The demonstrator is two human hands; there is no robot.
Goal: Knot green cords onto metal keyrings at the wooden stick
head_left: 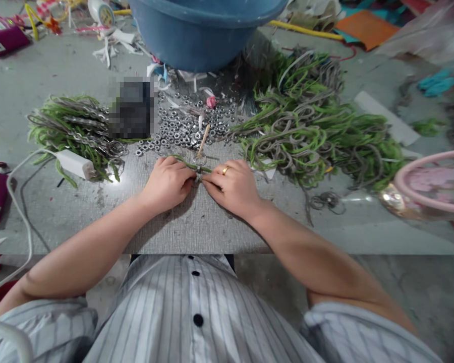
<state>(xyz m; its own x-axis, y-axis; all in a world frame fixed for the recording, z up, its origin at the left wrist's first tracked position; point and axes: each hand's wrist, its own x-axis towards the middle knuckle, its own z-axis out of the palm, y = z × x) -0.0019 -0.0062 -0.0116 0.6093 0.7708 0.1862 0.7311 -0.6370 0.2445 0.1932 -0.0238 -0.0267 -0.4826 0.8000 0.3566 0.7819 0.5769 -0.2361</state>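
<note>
Pinching a green cord [191, 165] at the table's [166, 232] near middle: left hand [169, 182] and right hand [234, 189] almost meeting, fingertips closed on it from either side. Small metallic piece [199, 176] between them, possibly a nut; too small to be sure. Wooden stick [203, 140] just beyond. Loose nuts [177, 126] scattered farther out, blue basin [208, 38] behind. Tangled cord heap [306, 126] to the right.

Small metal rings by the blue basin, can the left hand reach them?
Likely yes: the small metal rings lie just beyond the left hand, nothing standing between, though its fingers seem occupied with the green cord.
</note>
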